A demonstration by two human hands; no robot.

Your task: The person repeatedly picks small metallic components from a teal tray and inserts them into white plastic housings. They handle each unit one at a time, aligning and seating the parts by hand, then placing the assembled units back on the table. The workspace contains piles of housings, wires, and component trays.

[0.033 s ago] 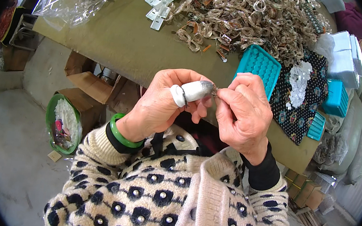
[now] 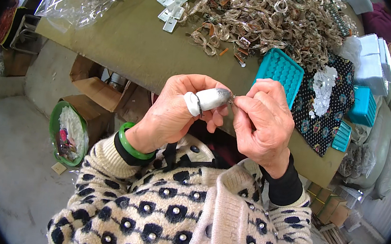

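Note:
My left hand (image 2: 171,105) and my right hand (image 2: 265,122) meet at the fingertips in front of my body, short of the table's near edge. A white finger sleeve (image 2: 212,98), grey at its tip and tied with a dark band, covers the left thumb. Both hands pinch at one spot beside the sleeve's tip. A small thin thing (image 2: 232,97) shows between them, too tiny to name. The other left fingers curl beneath the sleeve, partly hidden. My right thumb and forefinger are pressed together, and the remaining right fingers are folded.
On the olive table (image 2: 142,39) lie a heap of coiled clear cords (image 2: 265,14), white cards (image 2: 171,15) and a teal tray (image 2: 281,71). White flat pieces (image 2: 323,93) rest on a patterned dark cloth (image 2: 307,94). A green basket (image 2: 55,125) stands on the floor at left, near cardboard boxes (image 2: 97,92).

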